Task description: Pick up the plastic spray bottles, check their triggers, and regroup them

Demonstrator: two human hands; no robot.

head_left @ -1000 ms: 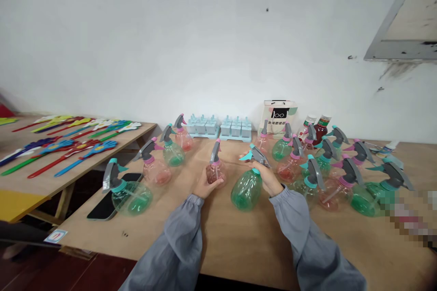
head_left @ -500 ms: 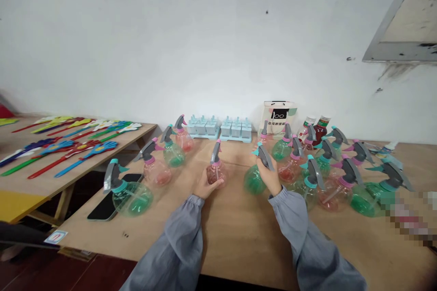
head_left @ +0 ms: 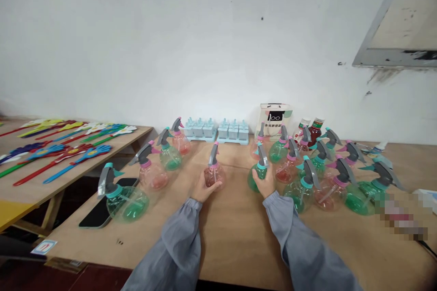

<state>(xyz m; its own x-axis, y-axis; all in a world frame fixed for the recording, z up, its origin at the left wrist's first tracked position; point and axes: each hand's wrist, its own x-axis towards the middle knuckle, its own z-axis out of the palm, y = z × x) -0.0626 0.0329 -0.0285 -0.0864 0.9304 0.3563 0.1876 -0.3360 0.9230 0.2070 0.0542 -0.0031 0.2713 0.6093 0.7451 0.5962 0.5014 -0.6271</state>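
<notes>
**Q:** What does the left hand (head_left: 201, 189) hold?
**A:** Its fingers curl around the round body of a pink spray bottle (head_left: 215, 174), which stands upright near the middle of the wooden table (head_left: 235, 241).
**Q:** And the right hand (head_left: 265, 186)?
**A:** It grasps a green spray bottle (head_left: 253, 181), also upright on the table, just left of a cluster of bottles (head_left: 327, 177).
**Q:** What lies around them?
**A:** A row of four bottles (head_left: 152, 175) at left, a phone (head_left: 97, 211) beside the nearest; blue moulds (head_left: 218, 131) and a paper bag (head_left: 275, 116) by the wall.
</notes>
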